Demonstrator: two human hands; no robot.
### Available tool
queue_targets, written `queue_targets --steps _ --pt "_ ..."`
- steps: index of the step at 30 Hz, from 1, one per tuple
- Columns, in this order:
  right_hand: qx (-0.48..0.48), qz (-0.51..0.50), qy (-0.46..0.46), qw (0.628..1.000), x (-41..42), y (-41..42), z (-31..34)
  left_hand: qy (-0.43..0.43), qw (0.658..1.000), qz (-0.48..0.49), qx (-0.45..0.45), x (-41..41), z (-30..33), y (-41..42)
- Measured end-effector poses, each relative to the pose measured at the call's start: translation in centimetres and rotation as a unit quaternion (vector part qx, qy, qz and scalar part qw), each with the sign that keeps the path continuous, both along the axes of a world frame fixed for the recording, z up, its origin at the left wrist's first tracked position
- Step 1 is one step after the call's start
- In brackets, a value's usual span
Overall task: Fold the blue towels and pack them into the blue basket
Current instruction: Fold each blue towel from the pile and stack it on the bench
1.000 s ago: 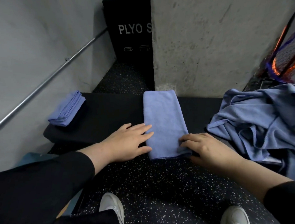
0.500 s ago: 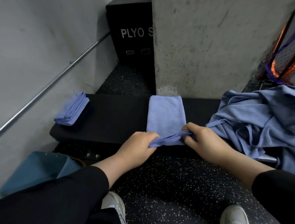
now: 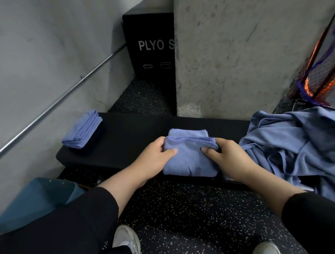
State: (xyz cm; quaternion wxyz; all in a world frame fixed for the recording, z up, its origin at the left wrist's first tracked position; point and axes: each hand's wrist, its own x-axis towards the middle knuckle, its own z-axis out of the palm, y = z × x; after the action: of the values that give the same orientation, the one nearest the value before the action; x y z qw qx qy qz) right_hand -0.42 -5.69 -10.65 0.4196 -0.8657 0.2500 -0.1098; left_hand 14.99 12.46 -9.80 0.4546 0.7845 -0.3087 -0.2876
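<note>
Both hands are on the towel (image 3: 189, 156) at the near edge of the black tabletop (image 3: 136, 134), and it is doubled over on itself, its stitched hem running across the upper layer. The left hand (image 3: 156, 156) grips the towel's left side, thumb pressed on top and fingers curled round the hem. The right hand (image 3: 227, 158) mirrors it on the right side, thumb on top, fingers wrapped round the edge of the fold. A strip of the lower layer peeks out beyond the hem, toward the concrete pillar (image 3: 246, 52).

Over at the far left end of the tabletop sits a folded towel (image 3: 82, 129), neat and well apart from the hands. On the right, a heap of unfolded towels (image 3: 298, 146) spills across the tabletop's end, just beside the right hand. Down on the speckled floor (image 3: 185, 208) at the lower left, partly hidden behind the left sleeve (image 3: 58, 231), is the blue basket (image 3: 33, 198); what is inside it cannot be seen. A black box (image 3: 149, 41) lettered "PLYO S" stands behind, next to the pillar. A metal rail (image 3: 52, 105) runs along the left wall.
</note>
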Motion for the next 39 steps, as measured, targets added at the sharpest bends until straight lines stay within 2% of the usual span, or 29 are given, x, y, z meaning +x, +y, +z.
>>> queue_targets --steps 3,7,14,18,21,24,26,29,30,32,35,39 --pt "-0.040 -0.037 0.035 0.998 1.9 -0.8 -0.7 -0.006 0.998 -0.007 0.062 1.7 -0.5 -1.0" --pt "-0.095 -0.070 0.106 0.987 4.0 -2.0 -1.6 0.005 0.996 0.002 0.088 3.2 -1.2 -2.6" --pt "-0.111 -0.108 0.110 0.982 6.4 -4.1 -2.9 0.006 0.995 0.040 0.093 5.1 -2.5 -5.2" --pt "-0.186 -0.134 0.150 0.962 6.5 -4.1 -4.1 -0.150 0.971 0.063 0.173 5.8 -2.8 -5.6" --pt "-0.264 -0.159 0.074 0.948 5.9 -3.6 -4.1 -0.279 0.943 0.092 0.155 5.6 -2.4 -5.4" --pt "-0.363 -0.056 -0.050 0.929 5.4 -2.4 -3.5 -0.418 0.907 -0.007 0.056 5.1 -2.1 -5.1" --pt "-0.383 0.028 -0.049 0.922 4.8 -1.5 -4.1 -0.452 0.882 -0.112 0.071 4.4 -2.6 -4.7" --pt "-0.321 0.101 0.106 0.936 3.9 -0.7 -5.7 -0.422 0.857 -0.210 0.206 3.6 -4.7 -3.8" --pt "-0.299 0.117 0.158 0.934 3.7 -0.9 -6.1 -0.407 0.854 -0.221 0.235 3.6 -5.3 -3.5" --pt "-0.270 0.134 0.195 0.933 3.6 -1.5 -6.2 -0.387 0.859 -0.220 0.254 3.8 -5.8 -3.4" --pt "-0.254 0.141 0.177 0.940 3.3 -2.2 -5.8 -0.359 0.869 -0.207 0.269 4.3 -5.8 -3.3" --pt "-0.305 0.163 0.061 0.936 1.5 -3.4 -5.2 -0.359 0.872 -0.200 0.268 4.2 -5.5 -3.4"
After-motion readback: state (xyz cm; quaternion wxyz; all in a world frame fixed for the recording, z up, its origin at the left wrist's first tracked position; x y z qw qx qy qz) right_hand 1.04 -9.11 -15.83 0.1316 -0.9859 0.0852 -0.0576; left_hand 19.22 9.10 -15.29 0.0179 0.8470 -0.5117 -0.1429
